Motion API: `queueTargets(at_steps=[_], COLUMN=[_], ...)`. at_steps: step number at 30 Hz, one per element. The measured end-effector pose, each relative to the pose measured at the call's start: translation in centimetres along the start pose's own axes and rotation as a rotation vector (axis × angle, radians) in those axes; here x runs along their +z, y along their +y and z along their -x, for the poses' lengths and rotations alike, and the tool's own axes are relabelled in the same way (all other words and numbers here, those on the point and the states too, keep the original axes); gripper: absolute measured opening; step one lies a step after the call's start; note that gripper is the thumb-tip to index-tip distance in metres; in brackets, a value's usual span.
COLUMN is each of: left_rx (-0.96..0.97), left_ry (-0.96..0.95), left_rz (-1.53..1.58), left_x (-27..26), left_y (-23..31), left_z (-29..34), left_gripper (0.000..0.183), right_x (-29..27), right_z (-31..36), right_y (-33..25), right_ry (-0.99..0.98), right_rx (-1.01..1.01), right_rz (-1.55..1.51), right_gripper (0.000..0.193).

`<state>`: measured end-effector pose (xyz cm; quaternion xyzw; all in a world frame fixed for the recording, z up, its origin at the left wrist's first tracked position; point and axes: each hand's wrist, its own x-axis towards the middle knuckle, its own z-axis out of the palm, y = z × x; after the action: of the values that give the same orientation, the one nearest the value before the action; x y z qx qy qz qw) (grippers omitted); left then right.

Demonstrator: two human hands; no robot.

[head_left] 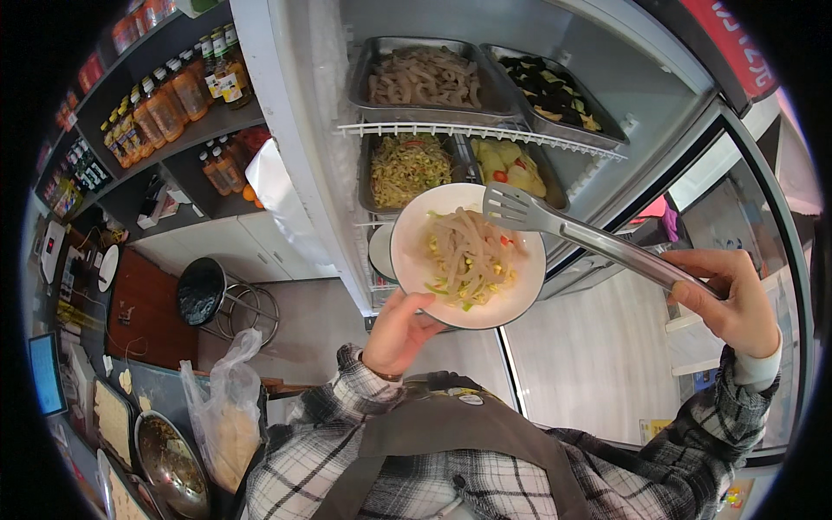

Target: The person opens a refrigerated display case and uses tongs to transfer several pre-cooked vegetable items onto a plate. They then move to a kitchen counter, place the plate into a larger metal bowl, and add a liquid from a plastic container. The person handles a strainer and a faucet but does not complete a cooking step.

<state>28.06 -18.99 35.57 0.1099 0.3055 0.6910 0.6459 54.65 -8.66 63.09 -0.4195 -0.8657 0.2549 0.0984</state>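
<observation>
My left hand grips the near left rim of a white plate, thumb on top. On the plate lies a heap of pale brownish strips over yellow bean sprouts with green and red bits. My right hand is closed round the handle end of steel tongs. Their slotted head reaches over the plate's far right side, just above the food. Beyond the plate, on the refrigerator's upper rack, stands a steel tray of similar pale strips. Below it, a tray of bean sprouts is partly covered by the plate.
A tray of dark food shares the upper rack; pickled vegetables sit below. The glass door is swung out at right. At left are bottle shelves, a black-lined bin, a plastic bag and a steel bowl.
</observation>
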Motion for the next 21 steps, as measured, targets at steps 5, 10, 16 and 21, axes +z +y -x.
queueTargets(at_steps=[5, 10, 16, 21], left_rx=[0.074, 0.06, 0.047, 0.067], left_ry=[0.085, 0.114, 0.17, 0.208], left_rz=[-0.078, -0.074, -0.044, -0.042], left_x=[-0.1, -1.0, -2.0, -2.3], left_y=[-0.4, -0.7, -1.1, -1.4], left_z=[0.0, 0.1, 0.2, 0.2], left_gripper=[0.038, 0.039, 0.042, 0.04], right_x=[-0.1, -0.5, 2.1, 2.6], right_z=[0.2, -2.7, -10.5, -16.0], right_y=[1.2, 6.5, 15.7, 18.7], right_ry=[-0.094, -0.042, -0.023, -0.021], right_rx=[0.098, 0.203, 0.329, 0.455], right_rz=[-0.11, -0.256, -0.294, -0.155], right_gripper=[0.039, 0.04, 0.036, 0.035])
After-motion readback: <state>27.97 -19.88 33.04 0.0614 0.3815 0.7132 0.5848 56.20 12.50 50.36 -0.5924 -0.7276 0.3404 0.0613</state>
